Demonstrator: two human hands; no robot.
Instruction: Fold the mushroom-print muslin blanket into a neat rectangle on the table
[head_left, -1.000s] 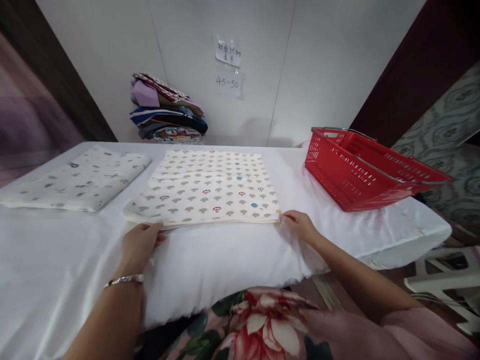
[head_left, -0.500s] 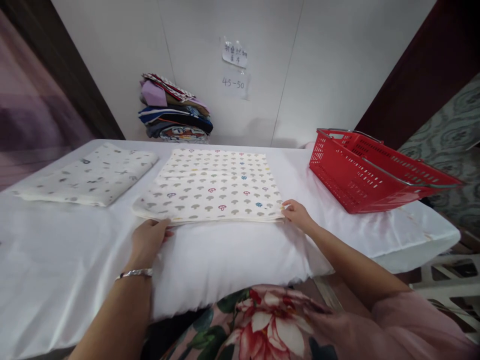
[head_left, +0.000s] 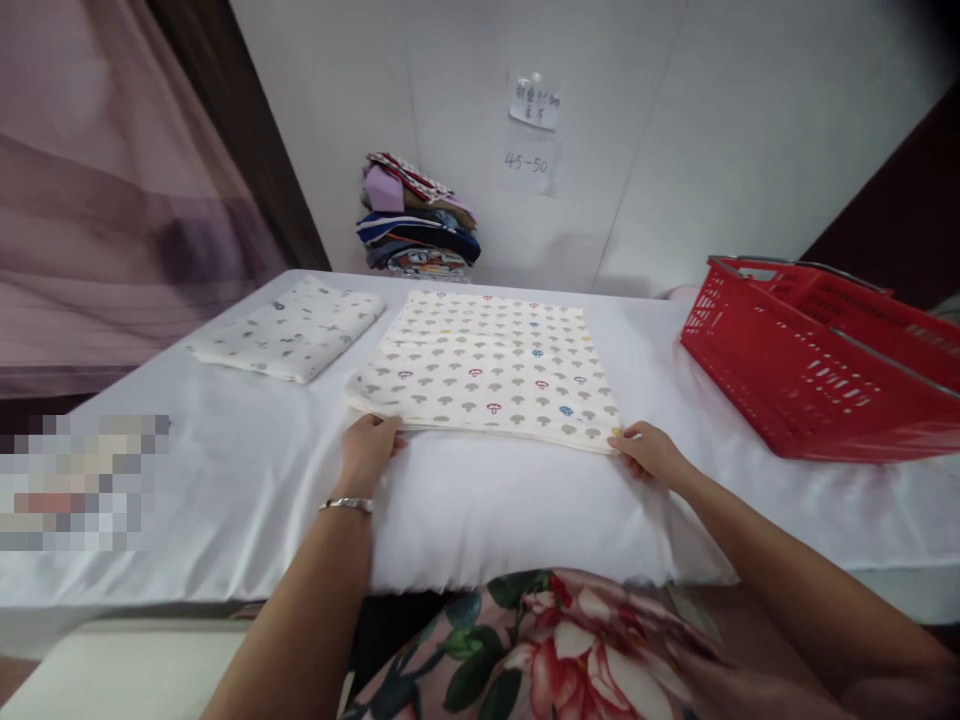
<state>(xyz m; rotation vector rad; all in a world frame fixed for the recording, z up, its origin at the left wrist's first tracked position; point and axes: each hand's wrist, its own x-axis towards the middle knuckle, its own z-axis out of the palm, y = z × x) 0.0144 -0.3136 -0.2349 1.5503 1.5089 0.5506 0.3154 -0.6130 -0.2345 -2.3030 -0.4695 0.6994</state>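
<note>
A cream cloth with a mushroom print [head_left: 487,370] lies folded in layers on the white-covered table [head_left: 517,500]. My left hand [head_left: 370,448], with a silver bracelet at the wrist, pinches the cloth's near edge close to its left corner. At the near right corner, my right hand [head_left: 646,450] grips the edge between thumb and fingers. Left of it lies a second folded white cloth with grey motifs [head_left: 292,328], touched by neither hand.
A red plastic basket [head_left: 810,370] stands on the table at the right. Folded fabrics [head_left: 420,220] are stacked beyond the back edge, by the wall with paper signs [head_left: 529,163]. Pink curtains [head_left: 112,200] hang at the left, above a pixelated patch.
The view has turned left, so the table's things appear further right and more curtain shows. Both hands remain at the near corners of the mushroom cloth.
</note>
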